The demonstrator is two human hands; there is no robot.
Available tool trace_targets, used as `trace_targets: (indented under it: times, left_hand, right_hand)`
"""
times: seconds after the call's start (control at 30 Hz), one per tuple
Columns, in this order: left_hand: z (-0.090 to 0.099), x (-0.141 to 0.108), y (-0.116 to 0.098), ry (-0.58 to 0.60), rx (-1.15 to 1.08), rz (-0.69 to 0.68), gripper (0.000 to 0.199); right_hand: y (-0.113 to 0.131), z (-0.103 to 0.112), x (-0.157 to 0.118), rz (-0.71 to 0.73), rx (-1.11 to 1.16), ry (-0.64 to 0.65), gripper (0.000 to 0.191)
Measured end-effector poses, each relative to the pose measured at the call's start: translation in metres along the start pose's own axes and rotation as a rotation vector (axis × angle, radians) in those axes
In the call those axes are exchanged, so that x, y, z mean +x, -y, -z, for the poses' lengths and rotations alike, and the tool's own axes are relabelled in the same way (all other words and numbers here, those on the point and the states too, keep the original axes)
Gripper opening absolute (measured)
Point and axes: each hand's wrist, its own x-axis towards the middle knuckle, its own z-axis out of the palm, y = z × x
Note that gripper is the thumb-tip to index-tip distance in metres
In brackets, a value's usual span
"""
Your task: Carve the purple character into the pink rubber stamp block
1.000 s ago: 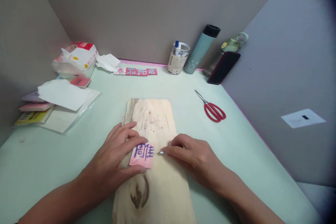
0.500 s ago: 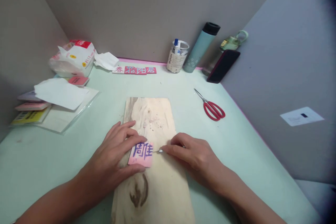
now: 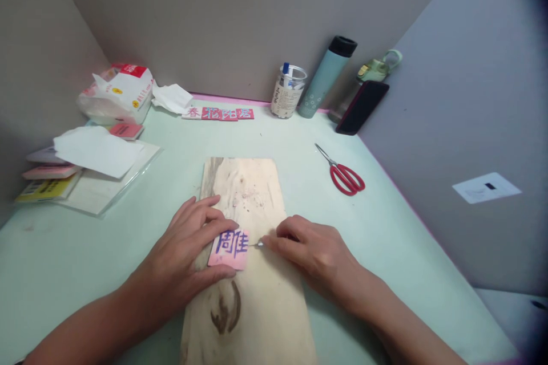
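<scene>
A small pink square block [image 3: 229, 261] with a blue-purple character drawn on it lies flat on a wooden board [image 3: 274, 308]. My left hand [image 3: 194, 245] grips the block between thumb and fingers, at its upper and lower edges. In the pinched fingers of my right hand [image 3: 314, 248] is a thin carving knife [image 3: 259, 244], its handle mostly hidden by the hand. The fine metal tip points left and reaches the block's right edge; whether it cuts in, I cannot tell. Small pinkish crumbs [image 3: 246, 202] lie on the board above the block.
Red-handled scissors [image 3: 346, 178] lie right of the board. Behind stand a can with pens [image 3: 287, 94], a blue bottle [image 3: 324, 80] and a phone [image 3: 363, 107]. Several lettered blocks [image 3: 218, 114] form a row at the back. Papers [image 3: 96, 151] and a tissue pack [image 3: 122, 94] are left.
Both hands, the block and the knife keep nearly the same places relative to the board. The whole view has shifted slightly.
</scene>
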Motion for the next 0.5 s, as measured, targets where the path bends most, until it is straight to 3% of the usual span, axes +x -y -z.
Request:
trace_targets:
  times: [0.5]
  left_hand:
    - [0.0,0.0009,0.001,0.018,0.027,0.008,0.036]
  right_hand:
    - [-0.0008,0.0027,0.0017,0.067,-0.006,0.018,0.02]
